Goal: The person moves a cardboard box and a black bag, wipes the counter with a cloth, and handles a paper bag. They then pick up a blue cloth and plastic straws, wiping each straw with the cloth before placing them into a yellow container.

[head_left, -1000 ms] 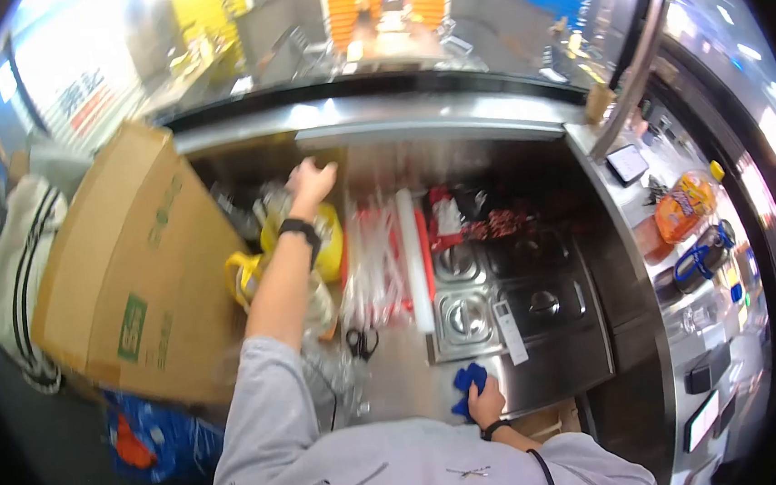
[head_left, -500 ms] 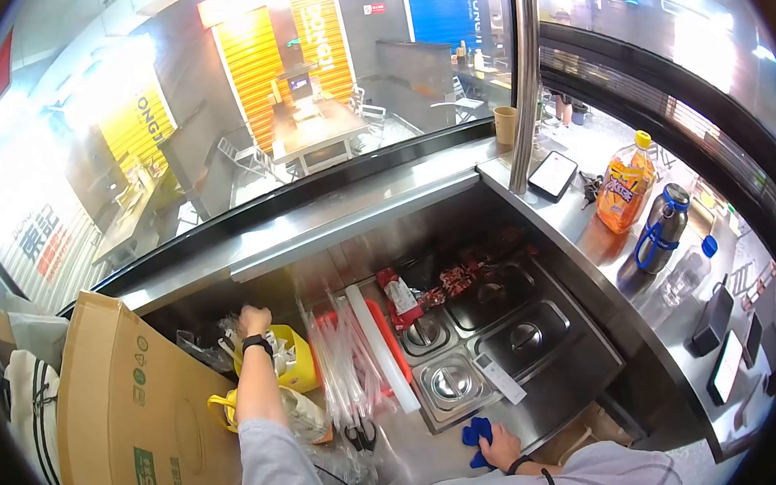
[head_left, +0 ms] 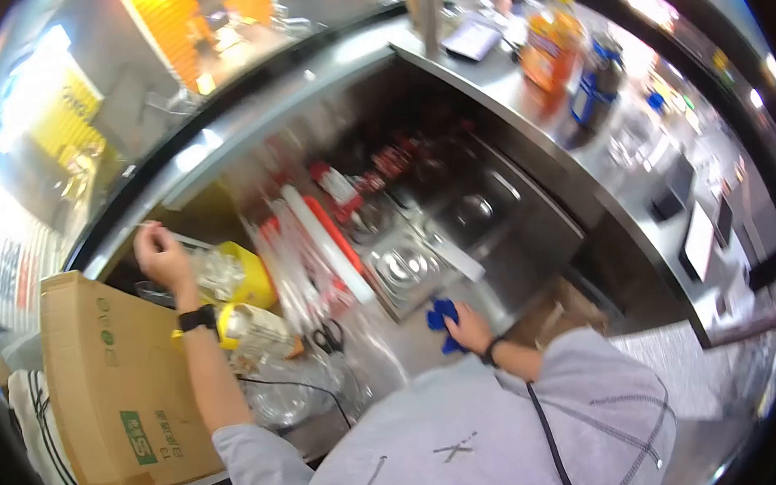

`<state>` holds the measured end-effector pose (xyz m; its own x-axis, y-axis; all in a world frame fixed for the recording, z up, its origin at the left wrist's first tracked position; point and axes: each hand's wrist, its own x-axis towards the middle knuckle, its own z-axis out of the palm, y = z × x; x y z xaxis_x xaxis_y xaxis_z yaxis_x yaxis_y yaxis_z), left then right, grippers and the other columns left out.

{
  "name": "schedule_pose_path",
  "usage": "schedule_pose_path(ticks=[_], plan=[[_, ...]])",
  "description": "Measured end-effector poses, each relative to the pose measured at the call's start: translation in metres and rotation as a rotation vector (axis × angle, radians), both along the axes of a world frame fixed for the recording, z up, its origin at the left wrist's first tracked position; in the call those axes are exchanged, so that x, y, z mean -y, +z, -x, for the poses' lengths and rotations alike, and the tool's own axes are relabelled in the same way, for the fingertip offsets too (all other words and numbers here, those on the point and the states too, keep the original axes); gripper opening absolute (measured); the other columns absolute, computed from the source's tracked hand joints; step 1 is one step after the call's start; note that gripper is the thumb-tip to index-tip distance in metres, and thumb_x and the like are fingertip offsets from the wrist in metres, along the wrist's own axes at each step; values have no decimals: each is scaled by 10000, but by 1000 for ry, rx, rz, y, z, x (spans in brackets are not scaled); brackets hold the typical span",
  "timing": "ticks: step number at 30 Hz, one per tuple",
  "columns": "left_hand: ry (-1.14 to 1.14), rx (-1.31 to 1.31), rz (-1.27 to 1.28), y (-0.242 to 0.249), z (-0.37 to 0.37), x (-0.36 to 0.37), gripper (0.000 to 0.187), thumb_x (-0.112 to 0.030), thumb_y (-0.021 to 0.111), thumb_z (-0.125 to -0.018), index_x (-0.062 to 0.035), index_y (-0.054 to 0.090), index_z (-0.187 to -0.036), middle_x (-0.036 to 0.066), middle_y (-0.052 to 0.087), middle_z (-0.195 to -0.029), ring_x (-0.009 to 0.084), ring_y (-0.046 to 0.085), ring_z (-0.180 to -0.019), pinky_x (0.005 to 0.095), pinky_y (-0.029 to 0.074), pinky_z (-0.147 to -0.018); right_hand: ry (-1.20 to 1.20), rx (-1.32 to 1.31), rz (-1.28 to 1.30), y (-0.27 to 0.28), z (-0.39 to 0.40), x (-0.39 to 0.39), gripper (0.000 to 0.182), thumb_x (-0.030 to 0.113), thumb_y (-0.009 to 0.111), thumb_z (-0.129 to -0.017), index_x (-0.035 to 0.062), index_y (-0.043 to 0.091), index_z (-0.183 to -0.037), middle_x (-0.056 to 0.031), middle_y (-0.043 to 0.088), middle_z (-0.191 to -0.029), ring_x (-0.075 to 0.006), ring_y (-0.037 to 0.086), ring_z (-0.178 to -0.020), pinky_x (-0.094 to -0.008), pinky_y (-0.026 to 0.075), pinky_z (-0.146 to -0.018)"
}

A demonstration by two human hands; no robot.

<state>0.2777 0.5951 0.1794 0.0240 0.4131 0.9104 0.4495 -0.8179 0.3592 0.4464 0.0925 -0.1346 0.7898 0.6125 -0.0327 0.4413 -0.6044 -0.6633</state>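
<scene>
My right hand (head_left: 470, 329) is closed on a crumpled blue cloth (head_left: 443, 323) resting on the steel counter (head_left: 414, 336). My left hand (head_left: 161, 256) is raised near the far-left edge, between the cardboard box and a yellow container (head_left: 252, 276). Its fingers are curled; whatever is in them, if anything, is hidden. Clear plastic packaging fills the yellow container. Just in front of it lies a yellow-lidded container (head_left: 258, 330). Black-handled scissors (head_left: 328, 337) lie between my hands, and steel lidded pans (head_left: 405, 267) stand beyond the cloth.
A large cardboard box (head_left: 131, 390) stands at my left. Long plastic-wrapped items and a white roll (head_left: 324, 238) lie by a red tray (head_left: 337, 233). On the right ledge are an orange drink bottle (head_left: 552, 47), a blue-strapped flask (head_left: 596, 80) and a phone (head_left: 700, 243).
My left hand has come out of the yellow container and moved toward the far-left edge. My right hand still grips the cloth. The camera view has tilted and shifted, with blur.
</scene>
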Motion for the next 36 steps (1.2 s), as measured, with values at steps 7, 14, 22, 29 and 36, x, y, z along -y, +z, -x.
schedule_pose_path(ticks=[7,14,22,29,36], plan=[[-367,129,-126,51,33,134,109,26,520,-936,59,494,-1037,226,596,-1147,268,622,-1032,330,521,-902,-196,-161,-431,20,-2,-5,378,272,615,-904,37,573,-1198,-118,677,-948,-236,656,-844,-344,512,-743],[-767,130,518,-8,21,283,191,62,538,-906,-16,490,-1073,156,613,-1069,199,628,-929,309,506,-856,23,-738,-811,131,22,-14,494,294,562,-949,-26,472,-1314,-60,612,-1073,-107,563,-924,-246,467,-784],[-1046,142,1218,-126,-16,387,268,77,514,-892,-23,395,-1110,117,572,-1007,191,621,-906,295,514,-808,386,-748,-680,171,68,9,435,270,505,-979,40,461,-1346,-61,579,-1180,-124,532,-1010,-276,445,-878],[-1011,118,1424,-176,-19,403,338,-87,473,-983,-46,290,-1264,203,584,-1175,241,639,-948,329,517,-834,529,-566,-236,110,70,44,335,303,620,-902,8,585,-1058,-165,658,-914,-246,626,-818,-358,484,-754],[-944,-180,1515,-197,-2,433,318,-212,523,-991,19,511,-1209,123,613,-1165,105,566,-955,238,424,-849,536,-669,-234,122,41,53,400,335,625,-897,14,590,-1132,-129,673,-966,-211,634,-858,-322,491,-782]])
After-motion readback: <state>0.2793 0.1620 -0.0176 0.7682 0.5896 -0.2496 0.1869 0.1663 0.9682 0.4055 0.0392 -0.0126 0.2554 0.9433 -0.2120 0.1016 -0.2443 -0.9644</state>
